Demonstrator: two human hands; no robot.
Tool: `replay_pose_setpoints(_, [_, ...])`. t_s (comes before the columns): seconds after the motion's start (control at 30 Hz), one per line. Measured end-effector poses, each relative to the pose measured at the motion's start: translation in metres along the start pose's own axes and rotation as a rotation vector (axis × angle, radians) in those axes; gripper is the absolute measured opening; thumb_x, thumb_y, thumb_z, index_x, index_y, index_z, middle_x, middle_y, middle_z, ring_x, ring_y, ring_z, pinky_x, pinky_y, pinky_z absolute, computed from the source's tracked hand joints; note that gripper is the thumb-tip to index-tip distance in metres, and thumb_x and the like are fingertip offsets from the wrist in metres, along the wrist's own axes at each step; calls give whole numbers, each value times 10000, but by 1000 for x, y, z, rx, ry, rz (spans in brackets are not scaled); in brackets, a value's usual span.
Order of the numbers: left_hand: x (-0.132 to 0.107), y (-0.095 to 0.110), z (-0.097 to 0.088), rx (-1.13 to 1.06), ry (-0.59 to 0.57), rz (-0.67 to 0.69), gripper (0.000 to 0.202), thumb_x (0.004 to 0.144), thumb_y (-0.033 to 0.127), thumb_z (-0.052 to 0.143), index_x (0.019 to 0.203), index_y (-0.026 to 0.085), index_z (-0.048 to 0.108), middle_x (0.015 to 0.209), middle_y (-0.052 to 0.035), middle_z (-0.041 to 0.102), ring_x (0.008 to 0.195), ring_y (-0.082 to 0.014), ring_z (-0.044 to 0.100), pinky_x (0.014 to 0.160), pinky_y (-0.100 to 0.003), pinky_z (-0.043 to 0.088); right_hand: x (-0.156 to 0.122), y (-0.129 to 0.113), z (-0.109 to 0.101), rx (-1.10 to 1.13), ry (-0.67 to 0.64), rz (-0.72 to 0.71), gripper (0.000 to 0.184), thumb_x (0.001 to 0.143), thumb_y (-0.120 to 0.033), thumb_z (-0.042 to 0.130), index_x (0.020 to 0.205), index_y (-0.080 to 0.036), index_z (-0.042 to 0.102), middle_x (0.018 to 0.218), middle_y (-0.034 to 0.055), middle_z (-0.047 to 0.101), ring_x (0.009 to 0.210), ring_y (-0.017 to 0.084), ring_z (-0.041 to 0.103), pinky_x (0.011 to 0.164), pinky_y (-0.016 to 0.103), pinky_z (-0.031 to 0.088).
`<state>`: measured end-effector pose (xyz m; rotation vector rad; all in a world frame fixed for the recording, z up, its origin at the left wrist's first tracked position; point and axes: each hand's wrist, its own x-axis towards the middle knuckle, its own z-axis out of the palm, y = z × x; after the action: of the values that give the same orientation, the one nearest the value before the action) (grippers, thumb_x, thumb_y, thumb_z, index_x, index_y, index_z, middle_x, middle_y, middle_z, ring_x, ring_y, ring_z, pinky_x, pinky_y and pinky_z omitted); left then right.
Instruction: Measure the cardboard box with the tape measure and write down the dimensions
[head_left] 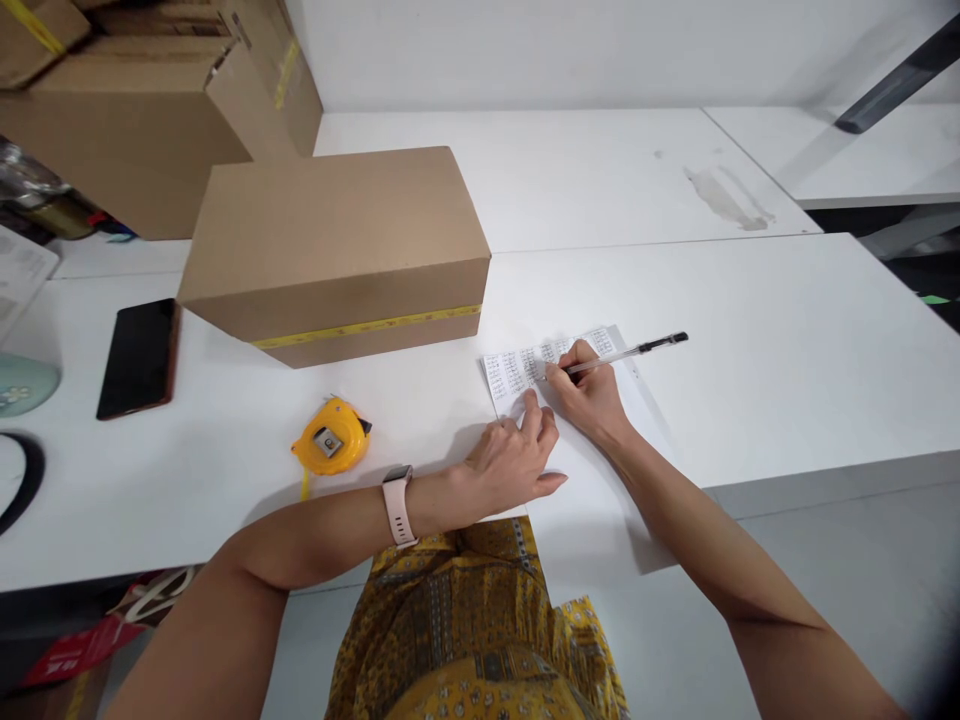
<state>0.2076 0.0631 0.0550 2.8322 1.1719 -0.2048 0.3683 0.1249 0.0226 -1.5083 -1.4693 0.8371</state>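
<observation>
A pen (pixel 626 352) with a clear barrel and black cap on its rear end is gripped in my right hand (pixel 589 395). Its tip meets a sheet of paper (pixel 510 378) covered with columns of small handwriting. My left hand (pixel 514 455) rests on the lower part of that paper, fingers spread, its index fingertip close beside the writing. To the left of my left forearm lies a yellow tape measure (pixel 331 437), a short bit of tape showing at its lower edge. Behind it stands a closed cardboard box (pixel 337 225) with yellow tape along its front.
At the left are a black phone (pixel 139 358), a pale green cup (pixel 26 385) and a dark round rim (pixel 30 480). Larger cardboard boxes (pixel 135 130) stand at the back left. A grey post (pixel 896 75) rises at the far right of the white table (pixel 750 350).
</observation>
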Motion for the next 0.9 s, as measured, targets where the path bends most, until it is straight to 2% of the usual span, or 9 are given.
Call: replay_pose_setpoints(0.9, [0, 0, 2, 17, 16, 6, 739, 1003, 599, 426, 1472, 28, 459, 1513, -367, 429, 873, -308, 729, 642, -357, 558, 0, -3, -1, -8, 9, 30, 205, 783, -235, 629, 686, -234, 448, 579, -69, 433, 541, 108, 388, 528, 268, 316])
